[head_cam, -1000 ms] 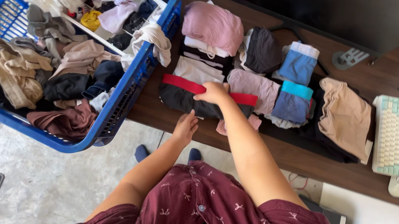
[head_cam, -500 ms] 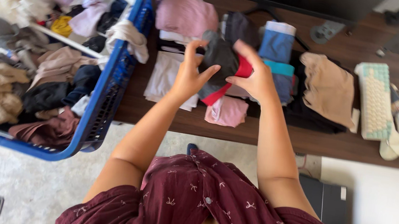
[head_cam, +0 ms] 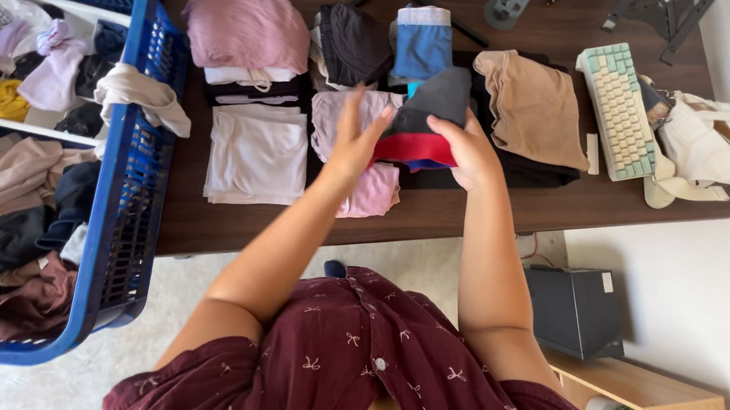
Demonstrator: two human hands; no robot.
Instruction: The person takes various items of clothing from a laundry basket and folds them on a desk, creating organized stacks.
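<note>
Both hands, left (head_cam: 357, 142) and right (head_cam: 470, 151), had a closed grip on folded dark underwear with red waistband (head_cam: 424, 120), mid-frame above tabletop (head_cam: 192, 219). Several folded piles done; blue basket (head_cam: 129, 201) at left was roughly half full, judging by this.

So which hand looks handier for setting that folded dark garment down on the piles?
Probably the right hand: it grips the garment from the side nearest the blue pile; the left hand only steadies it.

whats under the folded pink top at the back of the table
Under the folded pink top lies a stack: a white garment with a drawstring, then a dark striped piece. How many more layers lie beneath is covered. The stack rests on the brown table.
</note>
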